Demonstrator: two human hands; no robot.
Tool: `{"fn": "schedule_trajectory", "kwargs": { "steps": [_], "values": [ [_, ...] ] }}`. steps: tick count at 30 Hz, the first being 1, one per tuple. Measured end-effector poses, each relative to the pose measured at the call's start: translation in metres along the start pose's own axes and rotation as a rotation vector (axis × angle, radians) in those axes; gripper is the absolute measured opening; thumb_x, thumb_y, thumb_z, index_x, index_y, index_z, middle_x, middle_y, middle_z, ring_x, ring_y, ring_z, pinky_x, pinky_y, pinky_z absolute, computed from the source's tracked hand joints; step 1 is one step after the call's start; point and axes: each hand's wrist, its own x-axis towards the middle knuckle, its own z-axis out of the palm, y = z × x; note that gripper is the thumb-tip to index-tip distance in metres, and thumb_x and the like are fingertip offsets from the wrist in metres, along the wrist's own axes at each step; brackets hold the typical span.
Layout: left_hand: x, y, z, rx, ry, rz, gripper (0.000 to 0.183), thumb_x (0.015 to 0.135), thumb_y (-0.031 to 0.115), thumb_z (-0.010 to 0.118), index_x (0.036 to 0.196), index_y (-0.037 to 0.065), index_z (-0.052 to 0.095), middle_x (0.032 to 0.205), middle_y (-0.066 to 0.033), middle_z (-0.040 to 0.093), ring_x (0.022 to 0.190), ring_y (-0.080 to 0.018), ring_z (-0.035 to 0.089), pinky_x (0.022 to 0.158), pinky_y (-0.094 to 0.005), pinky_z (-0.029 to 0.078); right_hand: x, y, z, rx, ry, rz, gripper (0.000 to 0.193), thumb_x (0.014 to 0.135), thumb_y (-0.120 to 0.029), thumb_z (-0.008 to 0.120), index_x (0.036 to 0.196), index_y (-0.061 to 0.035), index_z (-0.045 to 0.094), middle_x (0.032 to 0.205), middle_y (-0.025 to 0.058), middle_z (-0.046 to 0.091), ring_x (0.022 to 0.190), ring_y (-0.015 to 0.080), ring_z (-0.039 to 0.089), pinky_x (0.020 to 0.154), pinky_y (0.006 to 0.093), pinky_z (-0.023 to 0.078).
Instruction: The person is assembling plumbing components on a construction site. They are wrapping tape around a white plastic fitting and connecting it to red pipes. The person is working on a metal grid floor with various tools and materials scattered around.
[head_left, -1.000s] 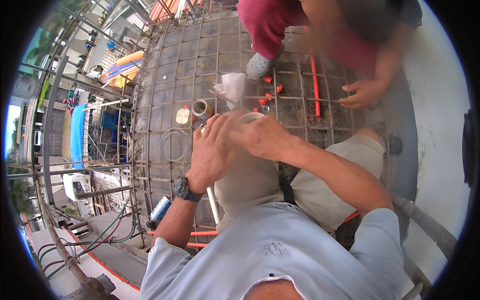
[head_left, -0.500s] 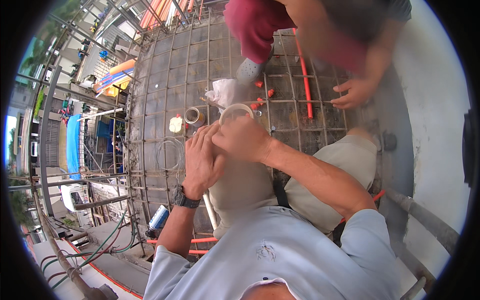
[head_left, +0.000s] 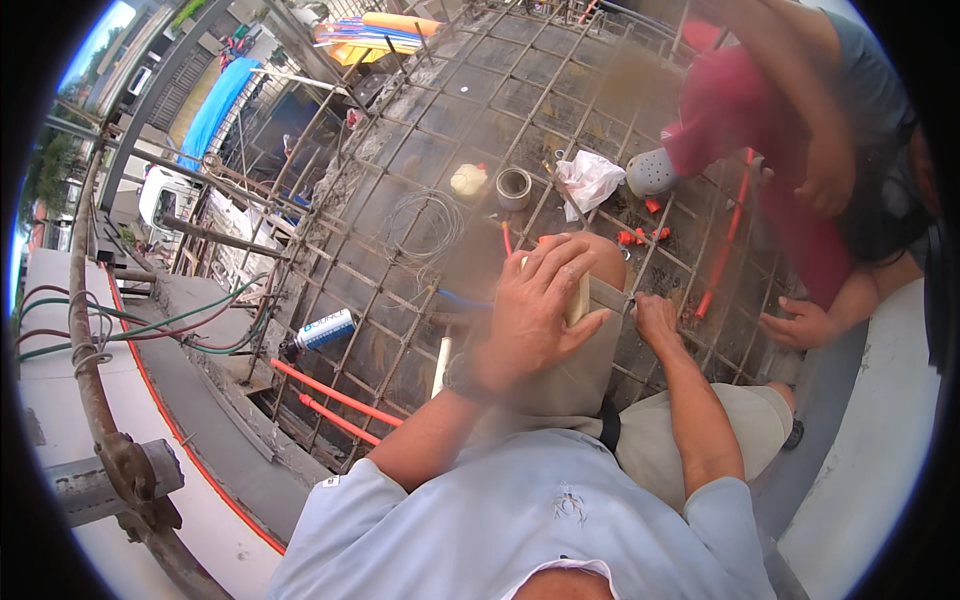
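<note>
cream piece (head_left: 578, 303), where is it?
over the bent leg by the knee (head_left: 608, 258), pinched in the left hand's (head_left: 543, 303) grip, thumb on its near side.
and the right hand (head_left: 656, 321)?
its grip curls round the end of a flat grey blade (head_left: 608, 294) beside the piece.
farther out?
an open can (head_left: 514, 188) between coiled wire (head_left: 424, 226) and a crumpled white bag (head_left: 590, 180).

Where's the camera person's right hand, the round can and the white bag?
Right hand (head_left: 655, 322), head view: middle of the hand.
Round can (head_left: 515, 203), head view: its outer wall.
White bag (head_left: 590, 182), head view: its crumpled middle.
</note>
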Motion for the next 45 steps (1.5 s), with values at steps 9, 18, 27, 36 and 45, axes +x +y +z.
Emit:
{"fn": "schedule_trajectory", "kwargs": {
  "steps": [9,18,27,36,45],
  "values": [
    [-0.015,0.011,-0.013,0.014,0.032,-0.104,0.071,0.081,0.041,0.087,0.142,0.014,0.061,0.153,-0.0159,0.056,0.147,-0.0444,0.047,0.109,-0.0556,0.045,0.042,-0.127,-0.086,0.208,0.075,-0.665,0.059,0.1,-0.033,0.063,0.154,-0.0108,0.053,0.158,0.019,0.051,0.151,0.0331,0.045,0.127,0.0441,0.035],
    [-0.012,0.009,-0.02,-0.18,-0.039,-0.042,0.056,0.084,0.034,0.081,0.133,0.013,0.061,0.15,-0.0133,0.057,0.145,-0.0473,0.047,0.104,-0.0579,0.046,0.061,-0.092,-0.1,0.193,-0.124,-0.494,0.03,0.09,-0.033,0.071,0.104,-0.0085,0.079,0.104,0.0159,0.077,0.105,0.0359,0.073,0.089,0.0476,0.055],
    [0.046,0.05,0.056,-0.917,-0.036,-0.127,0.045,0.09,0.026,0.076,0.128,0.007,0.06,0.135,-0.0158,0.058,0.131,-0.039,0.056,0.109,-0.0498,0.047,0.065,0.089,-0.124,0.427,-0.022,-0.08,0.033,0.094,-0.028,0.077,0.114,-0.0019,0.078,0.098,0.0153,0.08,0.088,0.0267,0.076,0.082,0.0401,0.057],
    [0.124,0.016,0.139,-1.589,-0.083,-0.824,0.038,0.102,0.02,0.058,0.136,0.004,0.057,0.116,-0.0125,0.068,0.095,-0.0211,0.071,0.077,-0.0341,0.062,0.0,0.109,-0.175,0.975,-0.106,-0.033,0.055,0.097,-0.04,0.08,0.14,-0.0071,0.069,0.117,0.0134,0.076,0.095,0.0212,0.072,0.087,0.0389,0.056],
    [0.064,0.036,0.225,-1.606,-0.574,-1.37,0.04,0.109,0.031,0.057,0.139,0.005,0.057,0.127,-0.0153,0.07,0.111,-0.0285,0.072,0.094,-0.0444,0.062,-0.075,0.121,-0.122,0.91,-0.107,-0.24,0.125,0.07,-0.033,0.1,0.17,-0.0097,0.029,0.165,0.023,0.043,0.151,0.0395,0.045,0.123,0.0504,0.042]
  ]
}}
